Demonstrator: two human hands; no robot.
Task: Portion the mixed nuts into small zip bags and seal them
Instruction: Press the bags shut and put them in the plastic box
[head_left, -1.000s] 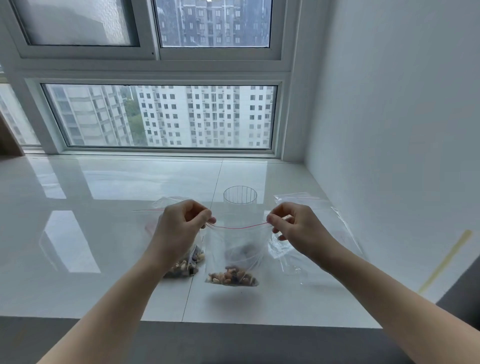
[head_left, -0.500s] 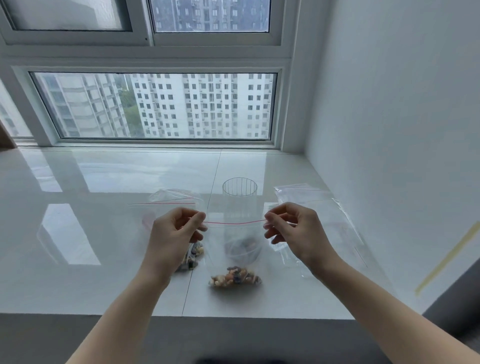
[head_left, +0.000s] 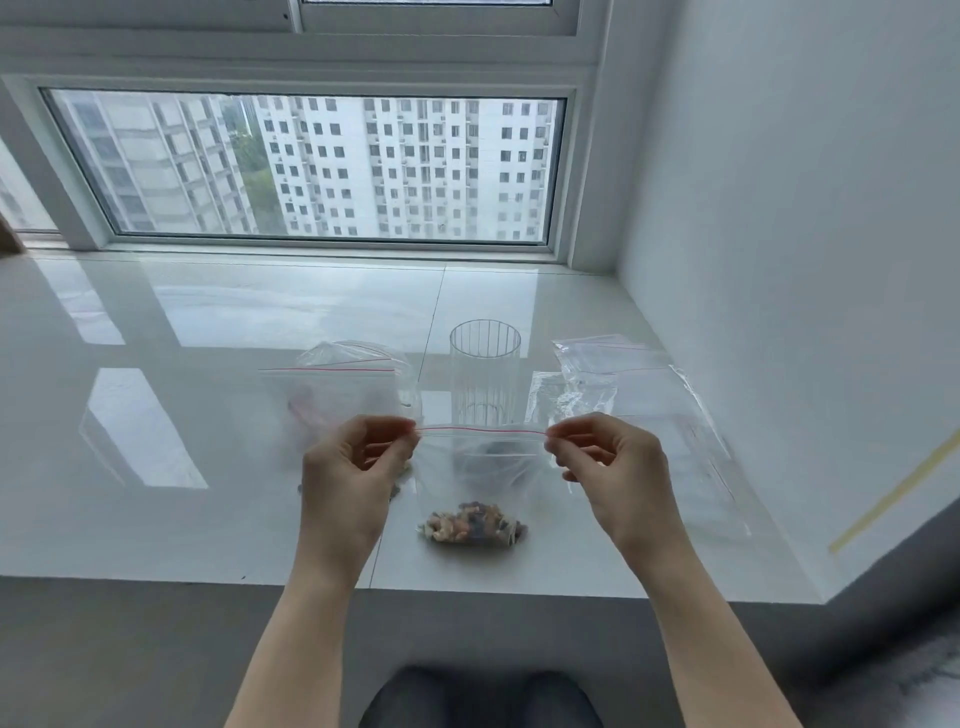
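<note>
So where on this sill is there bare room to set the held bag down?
Bare tile lies left of the left hand, and behind the glass toward the window. Crowded: filled bags behind the left hand, empty bags right of the glass.

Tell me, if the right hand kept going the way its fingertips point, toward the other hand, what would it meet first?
Probably only the zip bag that it already pinches; right hand points left along the red strip, and left hand comes next. The glass seems farther back.

A glossy white tiled sill (head_left: 218, 322) runs beneath a window (head_left: 311, 166) showing apartment towers, beside a white wall (head_left: 805, 208)
</note>
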